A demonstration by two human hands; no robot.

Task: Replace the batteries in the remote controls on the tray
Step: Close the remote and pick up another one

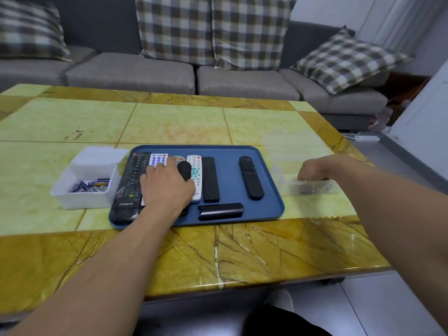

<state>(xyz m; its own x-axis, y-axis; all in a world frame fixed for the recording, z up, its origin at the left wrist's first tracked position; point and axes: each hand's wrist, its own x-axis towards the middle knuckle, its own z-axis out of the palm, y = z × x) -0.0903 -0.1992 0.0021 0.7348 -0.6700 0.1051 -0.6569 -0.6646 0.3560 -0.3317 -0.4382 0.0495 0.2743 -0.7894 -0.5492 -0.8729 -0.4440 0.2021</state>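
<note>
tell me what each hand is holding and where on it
The left hand grips a small black remote around its lower body. The right hand reaches into the clear box; any hold cannot be told.

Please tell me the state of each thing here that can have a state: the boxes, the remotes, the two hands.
White plastic box on the left: open, batteries inside.
Clear plastic box on the right: open, nearly empty.
Blue plastic tray: flat on table, holds remotes.
Small black remote: under left hand's fingers.
Black piece at tray front: lying crosswise.
Left hand: resting on remotes.
Right hand: fingers curled over clear box; grip unclear.
</note>
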